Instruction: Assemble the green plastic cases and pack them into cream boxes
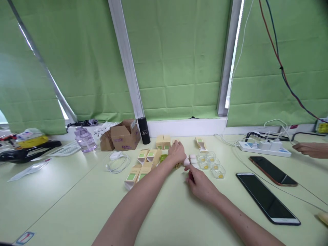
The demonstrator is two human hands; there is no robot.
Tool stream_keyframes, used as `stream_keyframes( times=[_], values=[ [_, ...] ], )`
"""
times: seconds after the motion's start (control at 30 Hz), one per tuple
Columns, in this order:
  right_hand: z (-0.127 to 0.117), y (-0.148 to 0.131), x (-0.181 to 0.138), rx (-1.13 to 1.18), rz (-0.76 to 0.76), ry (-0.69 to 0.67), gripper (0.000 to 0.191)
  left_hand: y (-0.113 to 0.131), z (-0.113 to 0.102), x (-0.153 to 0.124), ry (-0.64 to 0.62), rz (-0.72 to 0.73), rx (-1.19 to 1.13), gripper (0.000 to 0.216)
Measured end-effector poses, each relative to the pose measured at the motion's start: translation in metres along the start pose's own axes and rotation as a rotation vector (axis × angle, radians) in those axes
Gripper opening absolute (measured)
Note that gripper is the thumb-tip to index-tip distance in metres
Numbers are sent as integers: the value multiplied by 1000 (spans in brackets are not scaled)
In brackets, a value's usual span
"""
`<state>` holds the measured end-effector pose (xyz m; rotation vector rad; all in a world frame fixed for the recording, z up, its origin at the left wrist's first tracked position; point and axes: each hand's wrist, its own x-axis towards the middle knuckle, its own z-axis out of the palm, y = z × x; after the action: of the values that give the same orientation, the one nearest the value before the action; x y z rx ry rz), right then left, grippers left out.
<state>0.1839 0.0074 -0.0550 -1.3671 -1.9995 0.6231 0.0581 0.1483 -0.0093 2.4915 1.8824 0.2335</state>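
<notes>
My left hand (177,152) reaches out over the table with its fingers curled round something small and white at its fingertips, next to a green-yellow item (163,158). My right hand (198,182) lies just below it, fingers bent and pinched near small white caps (192,158). Several clear little jars with yellow contents (214,164) stand right of the hands. Yellow-and-white cartons with green labels (143,164) lie left of them.
A brown cardboard box (123,136), a black cylinder (144,130), a purple bottle (85,139) and a white charger cable (116,160) sit at the back left. Two phones (268,200) lie at the right, near a power strip (263,147). Another person's hand (309,149) rests far right.
</notes>
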Motion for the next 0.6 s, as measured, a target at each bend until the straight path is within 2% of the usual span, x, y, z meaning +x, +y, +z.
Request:
stream_keyframes(
  times=[0.27, 0.6],
  values=[
    [0, 1, 1, 17, 13, -5, 33, 0, -1, 21, -27, -91, -45, 61],
    [-2, -2, -1, 13, 12, -2, 33, -6, 6, 45, -9, -138, -95, 61]
  ],
)
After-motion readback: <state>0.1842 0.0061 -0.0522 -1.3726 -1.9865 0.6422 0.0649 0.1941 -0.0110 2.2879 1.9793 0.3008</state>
